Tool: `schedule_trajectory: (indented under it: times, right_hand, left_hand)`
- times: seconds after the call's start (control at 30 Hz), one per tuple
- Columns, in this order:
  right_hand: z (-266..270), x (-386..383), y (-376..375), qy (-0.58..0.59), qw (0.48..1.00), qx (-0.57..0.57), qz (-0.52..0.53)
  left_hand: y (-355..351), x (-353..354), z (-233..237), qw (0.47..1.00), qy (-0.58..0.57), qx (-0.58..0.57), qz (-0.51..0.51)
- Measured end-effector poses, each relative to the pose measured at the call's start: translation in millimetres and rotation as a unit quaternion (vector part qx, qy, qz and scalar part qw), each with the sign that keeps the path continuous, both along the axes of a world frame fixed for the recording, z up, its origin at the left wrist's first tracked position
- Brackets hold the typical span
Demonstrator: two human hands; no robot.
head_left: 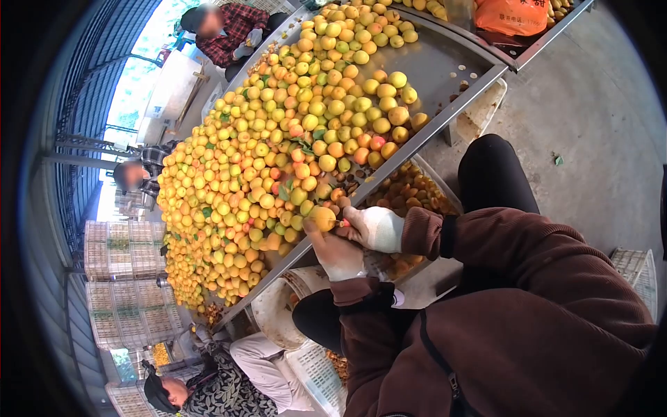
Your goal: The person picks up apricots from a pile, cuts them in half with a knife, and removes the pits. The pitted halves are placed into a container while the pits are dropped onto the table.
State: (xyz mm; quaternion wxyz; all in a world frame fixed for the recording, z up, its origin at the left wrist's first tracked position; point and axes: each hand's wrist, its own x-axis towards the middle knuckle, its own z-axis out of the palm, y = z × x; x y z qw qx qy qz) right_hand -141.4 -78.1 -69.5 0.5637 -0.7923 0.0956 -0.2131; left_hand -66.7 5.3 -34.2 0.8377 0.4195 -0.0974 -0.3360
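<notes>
My left hand (336, 254), in a white glove with a brown sleeve, holds a yellow-orange apricot (323, 218) at the edge of the metal sorting table (445, 66). My right hand (376, 229), also gloved, grips a small red-handled tool (342, 223) whose tip touches the fruit. Both hands meet just over the table's rim (417, 142). A large heap of apricots (278, 139) covers the table in front of them.
A crate of darker fruit (410, 191) sits under the rim by my knees, with a white bucket (278, 309) beside it. Other people sit around the table at the top left, left and bottom. Stacked white crates (121, 278) stand to the left. An orange bag (511, 15) lies top right.
</notes>
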Motion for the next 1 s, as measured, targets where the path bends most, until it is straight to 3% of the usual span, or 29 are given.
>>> schedule_trajectory:
  times: [0.1,0.17,0.23,0.3,0.33,0.37,0.4,0.43,0.53,0.6,0.63,0.67,0.7,0.73,0.8,0.9,0.93,1.0]
  right_hand:
    - [13.6,-8.2,-2.2,-0.011,1.0,-0.02,0.016]
    - [33.3,-16.6,-6.0,0.05,0.989,-0.139,0.024]
    - [33.5,-9.2,-9.2,0.064,0.992,-0.103,0.027]
    - [24.0,4.1,-12.8,-0.07,0.988,0.049,-0.126]
    - [38.5,-3.8,-24.4,-0.08,0.992,0.043,-0.085]
    - [55.2,-8.5,-30.9,0.015,0.986,0.144,-0.08]
    - [47.7,-3.0,-27.0,0.004,0.987,0.141,-0.082]
    - [40.0,0.3,-24.7,-0.009,0.987,0.137,-0.087]
    - [38.8,3.6,-17.7,-0.034,0.976,0.182,-0.112]
    - [44.9,6.7,-16.8,-0.032,0.968,0.212,-0.133]
    - [47.5,7.1,-17.4,0.011,0.961,0.243,-0.131]
    - [50.1,7.3,-17.4,0.055,0.952,0.272,-0.129]
    - [45.0,13.8,-16.1,0.056,0.952,0.272,-0.129]
    - [36.0,23.9,-13.8,0.054,0.941,0.302,-0.145]
    - [34.2,27.8,-11.3,0.056,0.928,0.333,-0.16]
    - [31.0,26.3,-8.8,0.055,0.927,0.332,-0.166]
    - [28.3,25.4,-7.8,0.05,0.943,0.28,-0.173]
    - [32.4,21.5,-8.2,0.044,0.957,0.226,-0.179]
  left_hand:
    - [7.5,5.9,-6.1,0.998,-0.061,-0.003,-0.001]
    - [19.6,20.6,-12.0,0.997,-0.015,-0.068,-0.015]
    - [30.1,24.5,-7.3,0.999,-0.005,-0.039,0.004]
    - [26.7,20.3,-10.3,1.0,0.016,-0.01,0.009]
    - [24.9,16.0,-15.7,0.995,-0.075,0.066,0.001]
    - [22.7,12.0,-20.8,0.976,-0.167,0.141,-0.01]
    - [17.5,-0.9,-13.4,0.977,-0.188,0.083,-0.061]
    - [12.1,-6.8,-20.0,0.954,-0.272,0.112,-0.051]
    - [1.6,-12.9,-6.4,0.963,-0.262,0.054,-0.045]
    - [0.6,-14.5,-2.2,0.822,-0.502,0.253,0.095]
    - [2.0,-11.9,-4.7,0.821,-0.502,0.254,0.097]
    - [2.1,-9.8,-7.2,0.861,-0.424,0.256,0.111]
    - [1.4,-8.5,-9.6,0.896,-0.342,0.255,0.124]
    - [1.7,-9.2,-12.2,0.896,-0.341,0.255,0.124]
    - [-0.9,-17.5,-7.2,0.791,-0.502,0.325,0.13]
    - [-3.6,-18.6,-16.6,0.798,-0.5,0.314,0.123]
    - [-6.0,-18.9,-25.0,0.798,-0.498,0.316,0.122]
    - [-13.8,-18.8,-37.4,0.907,-0.33,0.206,0.16]
